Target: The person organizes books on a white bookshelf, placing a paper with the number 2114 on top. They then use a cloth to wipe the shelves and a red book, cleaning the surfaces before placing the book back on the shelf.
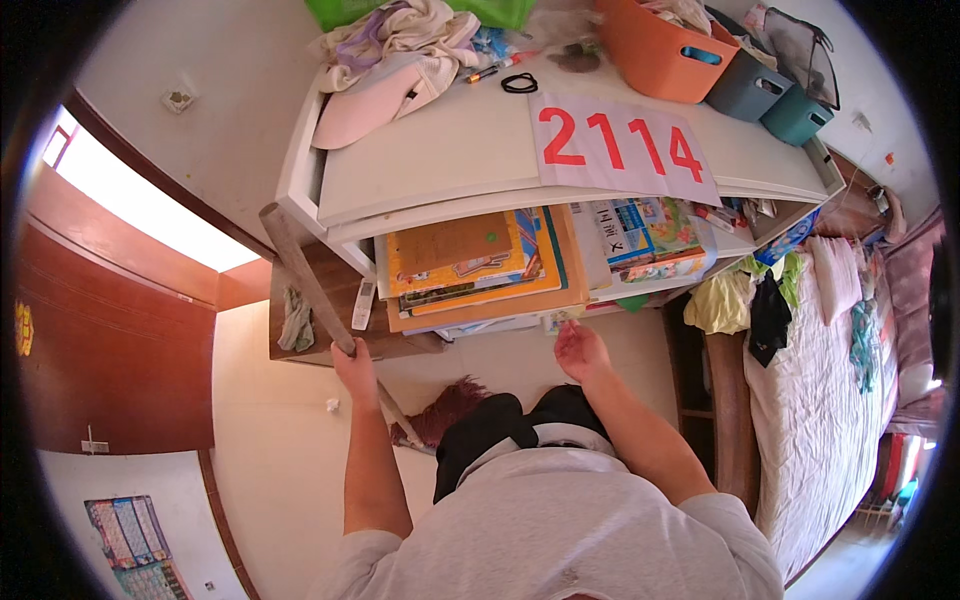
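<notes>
My left hand (pixel 356 371) is closed around a long wooden handle (pixel 307 277), which slants up past the left end of the white desk. The handle runs down behind my forearm towards a dark red fringed broom or mop head (pixel 442 411) on the floor beside my legs. In front of my body, my right hand (pixel 583 354) is half curled just below the shelf's front edge. Its fingertips come close to a small colourful printed item (pixel 556 322); whether they pinch it is unclear. A stack of books and folders (pixel 480 262) fills the shelf above.
On the white desk (pixel 435 165) lie a pink cap (pixel 375 109), crumpled cloth, and a paper sheet (pixel 622 142) with red digits. Orange (pixel 667 56) and grey-blue baskets stand behind. A low brown cabinet (pixel 330 330) holds a remote (pixel 364 304). To the right is a bed (pixel 817 420).
</notes>
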`<action>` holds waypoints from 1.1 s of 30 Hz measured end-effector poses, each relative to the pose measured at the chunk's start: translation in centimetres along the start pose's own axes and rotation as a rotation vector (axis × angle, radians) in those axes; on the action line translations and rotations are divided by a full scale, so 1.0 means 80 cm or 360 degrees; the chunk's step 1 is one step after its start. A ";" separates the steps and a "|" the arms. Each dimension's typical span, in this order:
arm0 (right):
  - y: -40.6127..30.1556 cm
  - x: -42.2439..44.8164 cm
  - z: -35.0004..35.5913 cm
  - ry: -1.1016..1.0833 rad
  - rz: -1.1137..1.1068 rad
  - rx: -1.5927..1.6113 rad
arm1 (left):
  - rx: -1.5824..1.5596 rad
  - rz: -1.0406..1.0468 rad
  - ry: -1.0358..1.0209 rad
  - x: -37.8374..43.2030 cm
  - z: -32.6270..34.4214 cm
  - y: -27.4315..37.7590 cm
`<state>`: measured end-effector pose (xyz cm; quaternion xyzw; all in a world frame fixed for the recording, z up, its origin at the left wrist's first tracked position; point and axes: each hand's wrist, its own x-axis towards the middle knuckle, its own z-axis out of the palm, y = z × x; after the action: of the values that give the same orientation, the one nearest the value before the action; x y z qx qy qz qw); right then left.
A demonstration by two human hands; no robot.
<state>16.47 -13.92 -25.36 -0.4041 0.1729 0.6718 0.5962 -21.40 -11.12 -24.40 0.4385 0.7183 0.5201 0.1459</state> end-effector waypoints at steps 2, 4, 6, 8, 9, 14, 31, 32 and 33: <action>-0.021 -0.002 0.002 -0.0094 -0.0342 0.0014 | -0.0059 -0.0087 -0.0074 0.003 0.000 -0.001; -0.060 -0.038 0.049 -0.0323 -0.0753 -0.0053 | -0.0107 -0.0137 -0.0093 0.002 -0.002 0.005; -0.092 -0.085 0.113 -0.0460 -0.0997 -0.0166 | -0.0129 -0.0131 -0.0086 0.001 -0.007 0.010; -0.119 -0.123 0.171 -0.0449 -0.1070 -0.0302 | -0.0151 -0.0194 -0.0122 0.001 -0.010 0.016; -0.131 -0.128 0.188 -0.0459 -0.1057 -0.0389 | -0.0169 -0.0223 -0.0140 0.002 -0.008 0.020; -0.161 -0.116 0.223 -0.0387 -0.1104 -0.0679 | -0.0217 -0.0044 -0.0077 0.013 0.004 0.005; -0.052 -0.143 0.134 -0.0410 -0.0640 -0.0818 | -0.0241 0.0052 -0.0036 0.127 0.016 -0.048; -0.038 -0.154 0.137 -0.0351 -0.0552 -0.0799 | -0.0303 0.0024 0.0013 0.121 0.011 -0.055; -0.030 -0.164 0.131 -0.0279 -0.0484 -0.0779 | -0.0380 -0.0006 0.0047 0.109 0.012 -0.060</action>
<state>14.72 -14.56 -8.48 -0.4976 -0.1088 0.6288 0.5875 -28.04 -4.06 -26.84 0.4089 0.6541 0.6081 0.1875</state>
